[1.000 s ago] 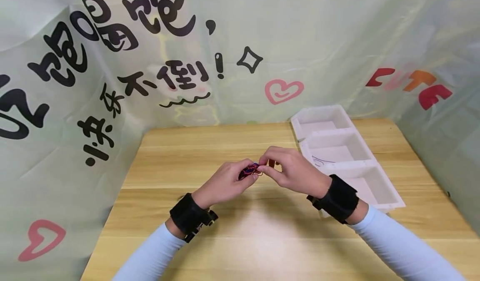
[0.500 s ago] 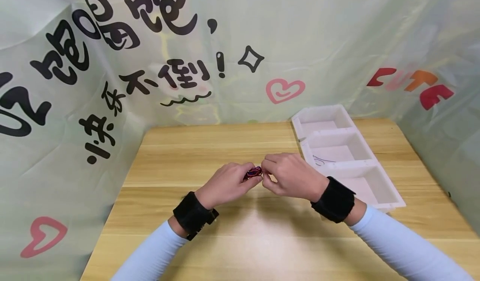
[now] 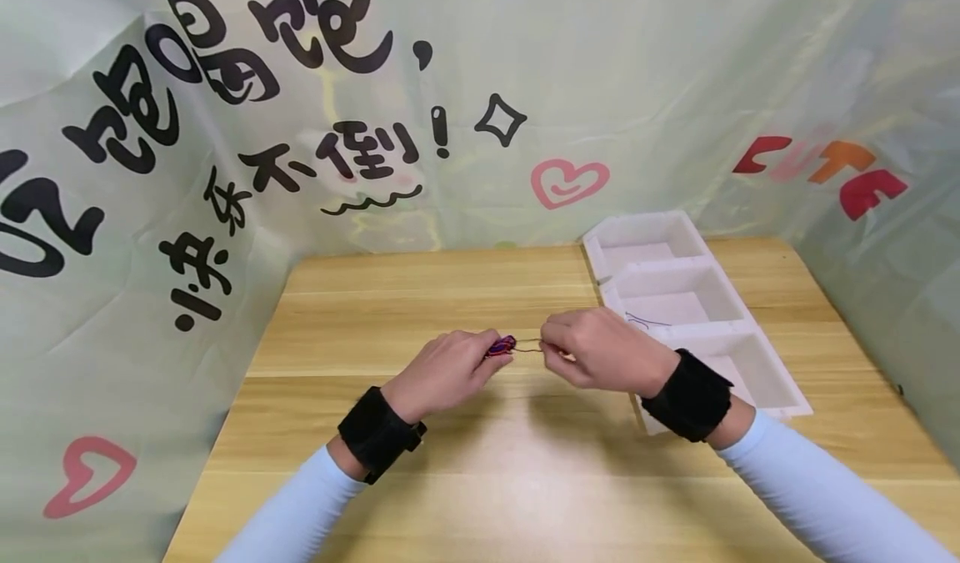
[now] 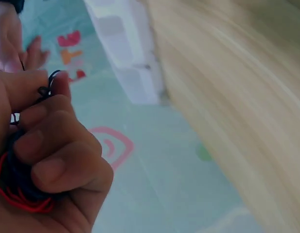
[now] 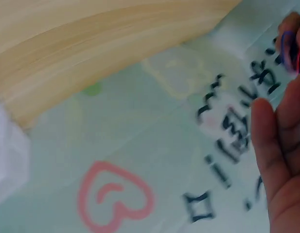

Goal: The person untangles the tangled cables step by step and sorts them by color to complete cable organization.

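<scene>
My left hand grips a small bundle of thin cords, red, blue and dark, over the middle of the table. In the left wrist view its fingers curl round the bundle, with red cords showing at the palm and a black loop standing up by the fingertip. Two thin strands stretch across the gap to my right hand, which pinches their ends. Curled right-hand fingers hide those ends from the head camera. Both wrists wear black bands.
A white tray with three compartments stands on the right of the wooden table. A few thin dark blue strands lie in its middle compartment. Printed cloth walls enclose the back and sides.
My right hand has moved right, away from the left, drawing out strands that now show between the hands. My left hand keeps its grip on the bundle, almost in place.
</scene>
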A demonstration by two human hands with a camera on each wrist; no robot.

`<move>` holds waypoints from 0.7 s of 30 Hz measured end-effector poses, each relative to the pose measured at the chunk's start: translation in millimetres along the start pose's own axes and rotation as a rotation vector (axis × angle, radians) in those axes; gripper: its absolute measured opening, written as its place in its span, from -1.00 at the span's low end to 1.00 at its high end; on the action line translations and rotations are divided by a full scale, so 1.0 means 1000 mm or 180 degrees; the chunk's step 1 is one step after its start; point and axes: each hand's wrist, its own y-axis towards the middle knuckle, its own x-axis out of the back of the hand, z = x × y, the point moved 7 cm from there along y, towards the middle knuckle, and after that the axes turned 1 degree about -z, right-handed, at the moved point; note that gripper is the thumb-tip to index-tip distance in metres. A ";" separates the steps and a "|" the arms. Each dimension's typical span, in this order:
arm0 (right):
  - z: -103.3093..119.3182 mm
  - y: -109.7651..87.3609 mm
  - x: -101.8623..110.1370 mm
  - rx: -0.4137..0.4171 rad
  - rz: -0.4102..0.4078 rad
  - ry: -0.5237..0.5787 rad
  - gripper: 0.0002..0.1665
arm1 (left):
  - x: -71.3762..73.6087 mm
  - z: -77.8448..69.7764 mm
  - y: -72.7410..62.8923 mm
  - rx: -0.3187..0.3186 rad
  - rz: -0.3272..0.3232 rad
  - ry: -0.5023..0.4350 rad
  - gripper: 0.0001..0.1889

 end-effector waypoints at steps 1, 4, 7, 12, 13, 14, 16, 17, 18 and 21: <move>-0.003 -0.003 0.001 -0.0057 -0.0004 0.0044 -0.72 | 0.000 0.002 -0.002 0.0020 0.0006 0.0033 -0.79; -0.008 -0.008 0.003 -0.0220 0.0018 -0.0127 -0.80 | 0.000 0.007 -0.004 0.0060 -0.0018 0.0107 -0.78; -0.003 -0.006 0.000 -0.0336 0.0080 -0.0503 -0.78 | -0.002 0.007 -0.003 0.0055 -0.0029 0.0139 -0.78; 0.012 0.004 -0.009 -0.0427 0.0126 -0.0604 -0.54 | 0.000 0.001 0.002 0.0067 -0.0162 0.0170 -0.77; 0.013 0.005 -0.011 -0.0448 0.0120 -0.0550 -0.65 | 0.000 0.000 0.003 0.0062 -0.0180 0.0162 -0.76; 0.014 0.006 -0.013 -0.0484 0.0113 -0.0487 -0.75 | 0.000 -0.002 0.004 0.0049 -0.0187 0.0145 -0.75; 0.013 0.005 -0.015 -0.0564 0.0090 -0.0362 -0.86 | 0.001 -0.004 0.004 0.0014 -0.0160 0.0091 -0.75; 0.011 0.003 -0.015 -0.0614 0.0068 -0.0305 -0.83 | 0.001 -0.004 0.003 -0.0005 -0.0145 0.0071 -0.75; 0.009 0.002 -0.013 -0.0642 0.0030 -0.0249 -0.80 | 0.003 -0.003 0.002 -0.0017 -0.0148 0.0046 -0.76; 0.001 -0.006 -0.005 -0.0772 -0.0067 -0.0122 -0.69 | 0.009 0.004 -0.003 0.0000 -0.0202 -0.0086 -0.77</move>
